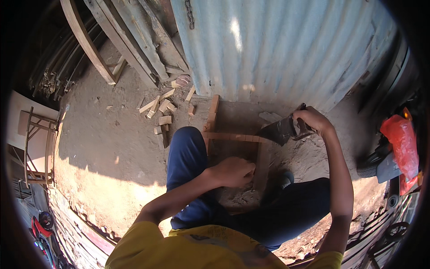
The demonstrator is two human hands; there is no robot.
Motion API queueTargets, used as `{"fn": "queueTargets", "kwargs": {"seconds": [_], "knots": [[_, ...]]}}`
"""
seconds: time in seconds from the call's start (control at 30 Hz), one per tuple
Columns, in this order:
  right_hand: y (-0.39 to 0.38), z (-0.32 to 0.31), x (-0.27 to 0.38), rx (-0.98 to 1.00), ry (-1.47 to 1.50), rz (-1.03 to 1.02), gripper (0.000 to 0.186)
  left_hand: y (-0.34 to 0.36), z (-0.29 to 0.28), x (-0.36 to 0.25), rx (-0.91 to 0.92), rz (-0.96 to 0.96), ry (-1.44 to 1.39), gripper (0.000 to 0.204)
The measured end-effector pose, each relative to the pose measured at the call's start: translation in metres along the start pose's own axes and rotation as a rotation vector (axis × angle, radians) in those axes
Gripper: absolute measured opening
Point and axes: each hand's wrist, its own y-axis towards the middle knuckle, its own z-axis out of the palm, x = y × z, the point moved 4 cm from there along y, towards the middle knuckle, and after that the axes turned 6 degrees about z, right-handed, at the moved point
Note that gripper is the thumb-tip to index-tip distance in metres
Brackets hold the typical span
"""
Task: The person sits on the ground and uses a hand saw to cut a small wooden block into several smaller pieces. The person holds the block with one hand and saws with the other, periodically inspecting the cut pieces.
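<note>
A chain hangs against the corrugated metal sheet; planks stand left, a red bag far right.

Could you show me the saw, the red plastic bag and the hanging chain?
Saw [279, 130], head view: on its dark blade.
Red plastic bag [400, 138], head view: middle of its side.
Chain [190, 16], head view: on its links.

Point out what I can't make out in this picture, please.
All in the head view:
- Whether the left hand holds anything: its own back hides the palm.
- Part of the handle of the handsaw: the right hand covers it.
- The top of the corrugated metal sheet: cut off by the upper edge.
- The contents of the red plastic bag: hidden by its plastic.
</note>
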Motion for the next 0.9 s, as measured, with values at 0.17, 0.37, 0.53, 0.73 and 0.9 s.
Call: {"fn": "queueTargets", "kwargs": {"seconds": [0.17, 0.37, 0.53, 0.73, 0.9], "knots": [[0.018, -0.022, -0.021, -0.055, -0.046, 0.007, 0.025, -0.020, -0.014, -0.010, -0.018, -0.027, -0.037, 0.019], [0.017, -0.021, -0.032, -0.001, -0.004, 0.020, 0.015, -0.054, -0.036, -0.019, -0.151, -0.010, -0.002, 0.018], [0.010, 0.009, -0.009, 0.039, 0.049, -0.025, 0.020, -0.106, -0.026, -0.027, -0.265, 0.060, -0.086, 0.015], [0.002, 0.022, 0.003, 0.030, 0.014, 0.040, 0.025, -0.174, -0.049, -0.036, -0.477, 0.119, -0.473, 0.012], [-0.007, 0.032, 0.006, 0.070, 0.039, 0.066, 0.026, -0.222, -0.072, -0.031, -0.871, 0.077, -0.434, 0.011]]}}
